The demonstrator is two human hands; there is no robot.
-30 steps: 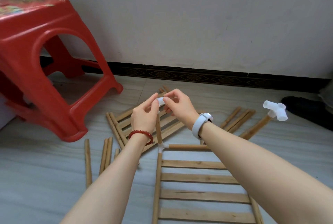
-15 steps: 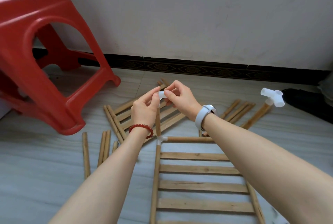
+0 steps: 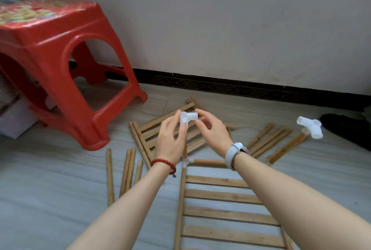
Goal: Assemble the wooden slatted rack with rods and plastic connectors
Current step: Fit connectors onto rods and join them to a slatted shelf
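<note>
A slatted wooden panel (image 3: 220,199) lies on the floor in front of me. From the white corner connector (image 3: 188,161) at its far left corner, a short rod (image 3: 184,149) stands upright. A white elbow connector (image 3: 187,118) sits on top of that rod. My left hand (image 3: 170,141) pinches it between thumb and forefinger. My right hand (image 3: 212,133) hovers just to its right, with loosely curled fingertips at the connector's open end. A second slatted panel (image 3: 154,129) lies behind my hands.
Loose rods (image 3: 128,169) lie on the floor to the left and more rods (image 3: 269,141) to the right. One rod there carries a white three-way connector (image 3: 310,127). A red plastic stool (image 3: 60,59) stands at the left and a dark shoe (image 3: 345,129) at the far right.
My right hand has let go of the elbow connector and eased off to the right. My left hand keeps its hold. The camera has tilted, so the scene sits lower in view.
</note>
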